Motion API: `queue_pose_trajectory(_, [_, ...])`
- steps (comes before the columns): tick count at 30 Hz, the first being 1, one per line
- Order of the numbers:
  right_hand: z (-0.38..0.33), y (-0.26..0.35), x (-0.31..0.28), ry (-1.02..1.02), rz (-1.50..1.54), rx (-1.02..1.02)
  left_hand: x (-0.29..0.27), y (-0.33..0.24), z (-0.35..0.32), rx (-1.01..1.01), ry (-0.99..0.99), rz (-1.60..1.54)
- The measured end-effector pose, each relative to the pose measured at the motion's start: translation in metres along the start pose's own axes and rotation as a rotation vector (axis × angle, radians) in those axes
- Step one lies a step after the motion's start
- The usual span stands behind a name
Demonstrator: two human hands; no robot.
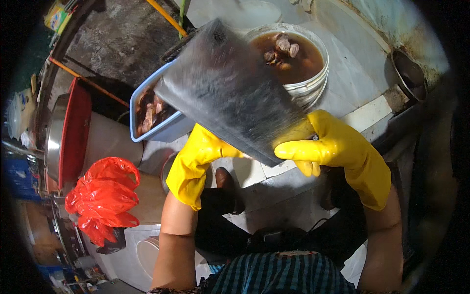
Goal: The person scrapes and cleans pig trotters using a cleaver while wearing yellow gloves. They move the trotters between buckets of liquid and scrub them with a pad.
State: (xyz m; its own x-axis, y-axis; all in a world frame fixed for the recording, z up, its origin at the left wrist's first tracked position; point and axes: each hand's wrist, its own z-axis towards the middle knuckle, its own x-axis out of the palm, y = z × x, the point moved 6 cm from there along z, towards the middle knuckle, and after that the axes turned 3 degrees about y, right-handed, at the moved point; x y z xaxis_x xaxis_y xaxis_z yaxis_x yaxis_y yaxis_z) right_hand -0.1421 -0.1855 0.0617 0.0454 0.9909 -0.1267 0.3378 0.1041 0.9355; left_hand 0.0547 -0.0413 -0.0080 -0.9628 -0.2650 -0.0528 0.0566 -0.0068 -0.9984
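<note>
At the far left edge, a yellow and green packet (58, 17) lies near the top, its print too blurred to make out, and below it a red tray (73, 132) stands on edge against a steel pan (53, 139). Lower down, a bunch of red plastic bags (105, 196) hangs in a crumpled cluster. Toward the middle, a blue tub (164, 130) holds dark pieces of meat, just behind the big cleaver (227, 90), whose wide grey blade is raised flat toward the camera and tilts up to the left, covering part of the tub. The left hand (198, 157), in a yellow rubber glove, reaches up under the blade's lower edge; its fingers are hidden behind the steel, so I cannot tell how they are set. The right hand (333, 144), also gloved in yellow, is clamped on the cleaver at its lower right corner, where the handle lies hidden inside the fist. Behind, a white bucket (308, 85) holds brown liquid with 3 or so lumps of meat floating in it. At the far right a dark metal bowl (409, 73) sits on the stained tile ledge (362, 73).
</note>
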Motion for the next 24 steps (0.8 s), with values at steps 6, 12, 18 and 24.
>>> queue_pose_trajectory(6, [-0.011, 0.024, -0.002, -0.282, -0.234, -0.42, -0.003, -0.02, 0.01, 0.195, 0.058, 0.059])
queue_pose_trajectory(12, [-0.006, 0.011, 0.012, -0.354, -0.253, -0.34, -0.006, -0.007, 0.021, 0.376, 0.095, 0.571])
queue_pose_trajectory(18, [-0.014, 0.025, 0.003, -0.352, -0.28, -0.393, -0.003, -0.025, 0.011, 0.619, 0.067, 0.94])
queue_pose_trajectory(24, [-0.016, 0.03, 0.01, -0.427, -0.622, -0.663, 0.001, -0.008, 0.018, 0.141, 0.064, 0.094])
